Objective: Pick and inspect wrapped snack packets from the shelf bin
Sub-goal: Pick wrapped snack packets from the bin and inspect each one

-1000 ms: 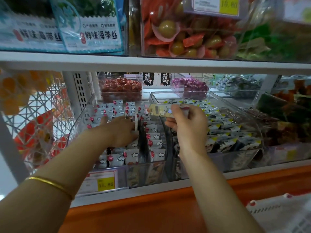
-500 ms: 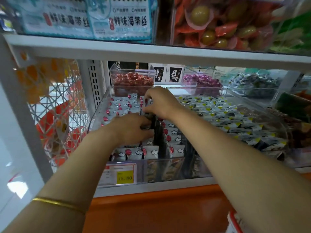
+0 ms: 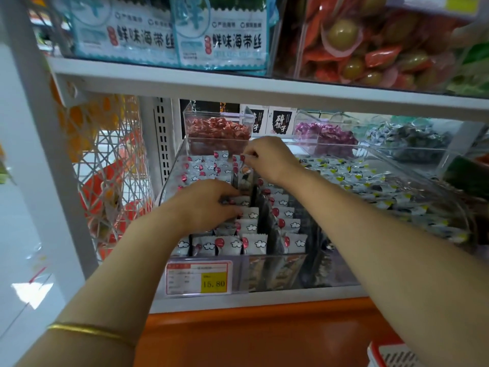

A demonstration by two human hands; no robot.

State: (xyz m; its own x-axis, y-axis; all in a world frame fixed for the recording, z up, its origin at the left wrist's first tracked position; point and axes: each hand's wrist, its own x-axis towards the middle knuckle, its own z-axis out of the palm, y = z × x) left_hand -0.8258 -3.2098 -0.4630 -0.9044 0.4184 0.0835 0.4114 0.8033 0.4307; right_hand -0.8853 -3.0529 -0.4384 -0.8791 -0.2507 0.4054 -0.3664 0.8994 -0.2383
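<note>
A clear plastic shelf bin point(image 3: 275, 271) holds rows of small grey-white wrapped snack packets point(image 3: 254, 243) with red dots and cloud marks. My left hand point(image 3: 203, 205) lies over the middle rows with its fingers curled onto the packets there. My right hand point(image 3: 270, 157) reaches to the back of the bin and pinches the top edge of one upright packet point(image 3: 244, 173). Parts of the rows are hidden under both hands.
A yellow price tag point(image 3: 213, 283) reading 15.80 hangs on the bin front. To the right lies a bin of packets with yellow marks point(image 3: 370, 186). Behind stand bins of red point(image 3: 217, 131) and purple sweets point(image 3: 325, 133). A shelf board point(image 3: 264, 88) runs close overhead. A white basket corner point(image 3: 391, 353) shows at lower right.
My right hand has moved from the neighbouring bin on the right to the back of the cloud-packet bin and taken hold of a packet. My left hand stays on the rows.
</note>
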